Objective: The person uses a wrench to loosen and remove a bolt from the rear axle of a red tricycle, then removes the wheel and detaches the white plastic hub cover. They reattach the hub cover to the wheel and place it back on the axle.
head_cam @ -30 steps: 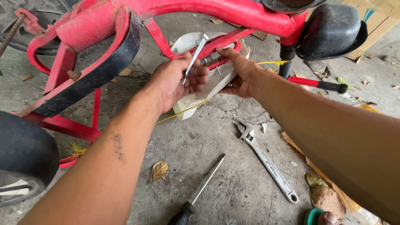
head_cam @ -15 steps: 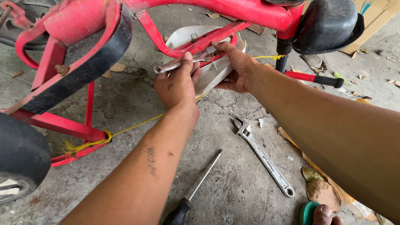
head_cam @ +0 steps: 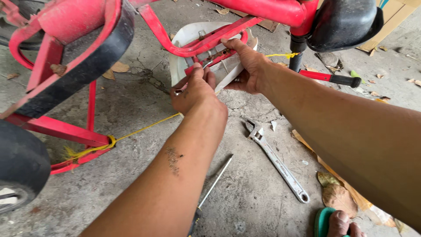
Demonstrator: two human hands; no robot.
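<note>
Left hand [head_cam: 196,90] now lower, gripping small metal tool [head_cam: 179,92]; right hand [head_cam: 245,66] clasping white mudguard [head_cam: 188,37].

Informal repair spot, cracked concrete floor [head_cam: 131,105], adjustable wrench [head_cam: 275,160], screwdriver [head_cam: 215,184], dry leaves [head_cam: 337,195]

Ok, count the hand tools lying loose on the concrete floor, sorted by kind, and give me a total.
Adjustable wrench: 1
Screwdriver: 1
Red tool with a black grip, kind unclear: 1
Total: 3
</note>
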